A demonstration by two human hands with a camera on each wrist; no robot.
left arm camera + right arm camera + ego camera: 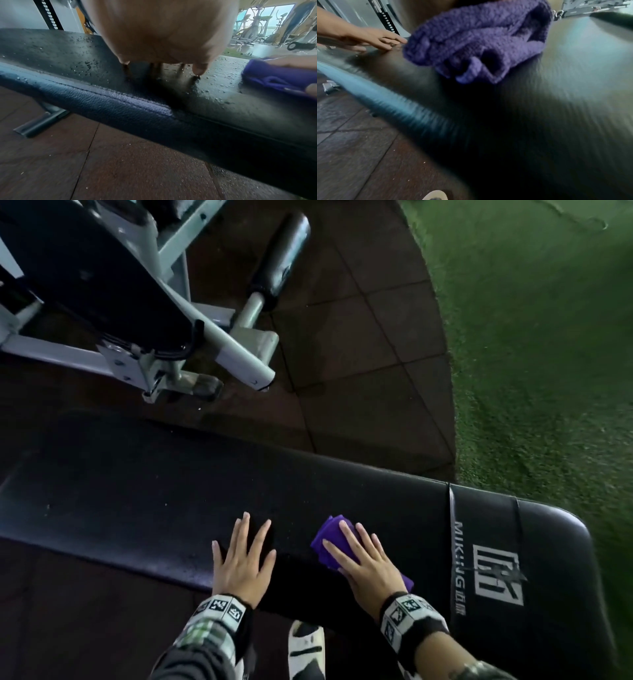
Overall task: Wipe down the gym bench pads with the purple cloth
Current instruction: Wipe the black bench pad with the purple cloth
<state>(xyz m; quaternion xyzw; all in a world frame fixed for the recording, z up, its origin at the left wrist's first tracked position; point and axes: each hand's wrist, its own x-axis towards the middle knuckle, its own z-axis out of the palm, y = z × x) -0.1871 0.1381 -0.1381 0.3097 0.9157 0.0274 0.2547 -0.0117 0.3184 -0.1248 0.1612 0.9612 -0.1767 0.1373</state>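
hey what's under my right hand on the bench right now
Under your right hand lies the folded purple cloth, pressed flat onto the black bench pad. Cloth edges stick out past your fingers and wrist. The pad surface beneath the cloth is covered, so its condition can't be seen.

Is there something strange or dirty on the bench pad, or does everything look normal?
The bench pad is speckled with small droplets or specks, thickest around the left hand; which they are cannot be told. The purple cloth lies bunched under the right hand. No tear or damage shows.
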